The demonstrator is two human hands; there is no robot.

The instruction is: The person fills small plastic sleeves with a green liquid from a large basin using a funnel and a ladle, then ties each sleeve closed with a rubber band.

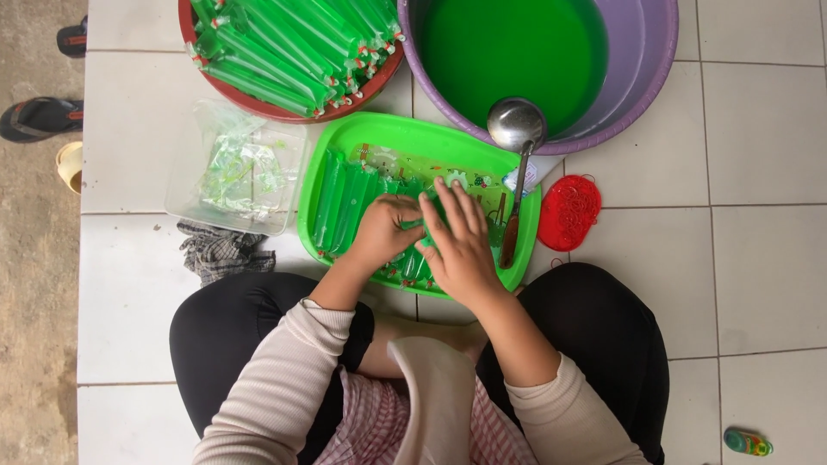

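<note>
A person sits cross-legged on a white tiled floor, both hands over a green tray just ahead of the knees. The left hand is curled shut, pinching one slim green ice pop tube near the tray's middle. The right hand lies over the same tube with fingers spread and flat — whether it actually grasps the tube cannot be told. At about 9 o'clock from the hands, more filled green tubes lie side by side in the tray.

A metal ladle rests at 1 o'clock from the hands, its bowl against the rim of a purple basin of green liquid and its handle running down into the tray. At 11 o'clock, a red basin holds a heap of finished green tubes. At 9 o'clock, just beside the tray, stands a clear plastic tub of empty bags, with a grey checked cloth touching its near edge. At 3 o'clock, close to the tray's corner, lies a red bundle of rubber bands. Far off at 4 o'clock — well apart — lies a small green bottle.
</note>
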